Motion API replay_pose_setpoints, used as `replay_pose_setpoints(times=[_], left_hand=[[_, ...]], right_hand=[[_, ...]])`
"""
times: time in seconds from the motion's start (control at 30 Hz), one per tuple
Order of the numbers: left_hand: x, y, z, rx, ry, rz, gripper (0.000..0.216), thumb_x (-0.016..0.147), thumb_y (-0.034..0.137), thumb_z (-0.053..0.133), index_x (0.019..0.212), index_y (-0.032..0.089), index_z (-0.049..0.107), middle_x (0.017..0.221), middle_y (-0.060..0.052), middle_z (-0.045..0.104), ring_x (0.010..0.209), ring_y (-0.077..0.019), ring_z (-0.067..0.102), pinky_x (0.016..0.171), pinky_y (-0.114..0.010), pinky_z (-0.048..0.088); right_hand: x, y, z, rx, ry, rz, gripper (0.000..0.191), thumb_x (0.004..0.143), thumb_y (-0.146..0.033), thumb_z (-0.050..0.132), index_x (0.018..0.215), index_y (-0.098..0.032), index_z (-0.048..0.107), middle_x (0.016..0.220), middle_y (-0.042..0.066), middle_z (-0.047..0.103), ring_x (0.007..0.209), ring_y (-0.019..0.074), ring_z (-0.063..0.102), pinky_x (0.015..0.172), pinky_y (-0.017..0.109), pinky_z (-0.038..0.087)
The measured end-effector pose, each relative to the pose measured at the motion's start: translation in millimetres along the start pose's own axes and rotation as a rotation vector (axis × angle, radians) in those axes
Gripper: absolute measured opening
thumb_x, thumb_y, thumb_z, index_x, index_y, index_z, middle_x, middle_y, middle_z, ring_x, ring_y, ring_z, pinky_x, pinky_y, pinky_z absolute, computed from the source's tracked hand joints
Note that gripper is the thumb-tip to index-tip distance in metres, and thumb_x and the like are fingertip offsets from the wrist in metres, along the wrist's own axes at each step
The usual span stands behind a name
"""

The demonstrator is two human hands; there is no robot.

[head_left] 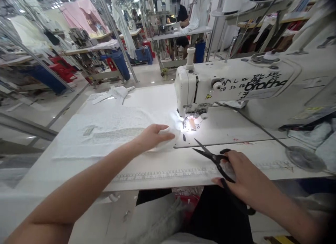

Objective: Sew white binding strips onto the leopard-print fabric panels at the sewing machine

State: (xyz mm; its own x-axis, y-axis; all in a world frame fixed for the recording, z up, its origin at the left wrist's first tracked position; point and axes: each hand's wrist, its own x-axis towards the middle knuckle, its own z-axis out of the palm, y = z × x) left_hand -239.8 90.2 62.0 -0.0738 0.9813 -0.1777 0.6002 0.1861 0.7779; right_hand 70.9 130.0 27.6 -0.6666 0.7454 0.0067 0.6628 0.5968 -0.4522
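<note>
Right grip (241, 177) — around black scissors (207, 153) | left grip (153, 135) — flat on white fabric (110, 130)

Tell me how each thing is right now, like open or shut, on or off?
scissors, blades open.
right hand, gripping the scissors by the handles.
left hand, flat, pressing the white fabric.
white fabric, spread flat.
sewing machine lamp, on.

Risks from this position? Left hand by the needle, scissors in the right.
Left hand presses the white fabric close to the needle; fingers might get caught if the machine runs. Right hand holds the scissors with blades open, tips toward the fabric; a slip may nick cloth or fingers.
</note>
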Motion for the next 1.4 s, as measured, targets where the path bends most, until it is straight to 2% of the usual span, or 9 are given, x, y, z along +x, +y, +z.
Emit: replay_pose_setpoints(times=[0.1, 0.2, 0.37, 0.53, 0.67, 0.8, 0.97, 1.27, 1.4], left_hand=[[-57, 20, 8, -0.286, -0.046, -0.158, 0.034, 0.078, 0.047, 0.06, 0.095, 0.018, 0.067, 0.088, -0.006, 0.069, 0.077, -0.019, 0.063, 0.068, -0.029, 0.048], [-83, 29, 21, -0.368, -0.026, -0.138, 0.026, 0.078, 0.043, 0.061, 0.083, 0.018, 0.068, 0.078, -0.001, 0.066, 0.071, -0.0145, 0.059, 0.066, -0.025, 0.044], [-88, 25, 36, -0.425, -0.045, -0.046, 0.021, 0.079, 0.038, 0.061, 0.082, 0.018, 0.068, 0.083, -0.001, 0.066, 0.083, -0.0157, 0.058, 0.079, -0.027, 0.042], [-90, 28, 41, -0.519, -0.119, -0.082, 0.021, 0.076, 0.037, 0.064, 0.083, 0.018, 0.07, 0.084, -0.002, 0.068, 0.085, -0.017, 0.06, 0.083, -0.028, 0.043], [-97, 33, 46, -0.667, -0.279, -0.259, 0.027, 0.072, 0.04, 0.067, 0.085, 0.017, 0.067, 0.074, -0.001, 0.065, 0.061, -0.0112, 0.056, 0.058, -0.022, 0.042], [-98, 37, 57, -0.944, -0.44, -0.411, 0.022, 0.07, 0.03, 0.064, 0.085, 0.016, 0.057, 0.064, 0.002, 0.054, 0.046, -0.0057, 0.044, 0.042, -0.017, 0.029], [-92, 31, 66, -1.12, -0.412, -0.436, 0.02, 0.063, 0.016, 0.058, 0.082, 0.017, 0.052, 0.059, 0.004, 0.047, 0.044, -0.0056, 0.042, 0.041, -0.018, 0.029], [-85, 17, 87, -1.045, -0.223, -0.36, 0.017, 0.059, 0.024, 0.066, 0.069, 0.016, 0.055, 0.051, 0.004, 0.045, 0.041, -0.0047, 0.035, 0.039, -0.018, 0.019], [-81, 15, 89, -0.881, -0.13, -0.231, 0.019, 0.062, 0.033, 0.065, 0.066, 0.016, 0.057, 0.048, 0.005, 0.042, 0.043, -0.006, 0.033, 0.043, -0.02, 0.021]], right_hand=[[-2, -35, 10, 0.063, -0.038, -0.072, 0.034, 0.075, -0.047, 0.061, 0.091, -0.022, 0.045, 0.092, 0.007, 0.055, 0.084, 0.0262, 0.054, 0.065, 0.036, 0.05], [-2, -57, 15, 0.127, -0.056, -0.129, 0.032, 0.075, -0.045, 0.061, 0.089, -0.021, 0.044, 0.092, 0.007, 0.054, 0.084, 0.0252, 0.053, 0.067, 0.037, 0.049], [-11, -72, 19, 0.159, -0.018, -0.163, 0.028, 0.075, -0.04, 0.062, 0.083, -0.021, 0.043, 0.089, 0.007, 0.055, 0.081, 0.0241, 0.053, 0.067, 0.036, 0.047], [-26, -63, 27, 0.139, -0.082, -0.032, 0.03, 0.077, -0.043, 0.059, 0.066, -0.022, 0.04, 0.067, 0.0, 0.053, 0.061, 0.0191, 0.051, 0.055, 0.03, 0.04], [-31, -57, 28, 0.294, -0.113, 0.041, 0.031, 0.08, -0.043, 0.055, 0.061, -0.021, 0.043, 0.057, -0.003, 0.049, 0.055, 0.0161, 0.048, 0.05, 0.026, 0.037], [-26, -69, 15, 0.558, -0.009, -0.007, 0.017, 0.076, -0.036, 0.061, 0.079, -0.022, 0.052, 0.069, -0.002, 0.057, 0.059, 0.0141, 0.051, 0.053, 0.024, 0.042], [-12, -94, 10, 0.617, 0.06, -0.131, 0.013, 0.077, -0.029, 0.057, 0.086, -0.023, 0.05, 0.076, 0.0, 0.057, 0.063, 0.0141, 0.053, 0.054, 0.023, 0.044], [-12, -92, 33, 0.528, 0.266, -0.206, 0.005, 0.07, -0.021, 0.046, 0.072, -0.021, 0.05, 0.068, 0.001, 0.059, 0.061, 0.0162, 0.056, 0.054, 0.025, 0.044], [-8, -90, 47, 0.634, 0.305, -0.086, 0.009, 0.076, -0.03, 0.051, 0.076, -0.022, 0.05, 0.067, 0.0, 0.059, 0.061, 0.0164, 0.056, 0.055, 0.025, 0.046]])
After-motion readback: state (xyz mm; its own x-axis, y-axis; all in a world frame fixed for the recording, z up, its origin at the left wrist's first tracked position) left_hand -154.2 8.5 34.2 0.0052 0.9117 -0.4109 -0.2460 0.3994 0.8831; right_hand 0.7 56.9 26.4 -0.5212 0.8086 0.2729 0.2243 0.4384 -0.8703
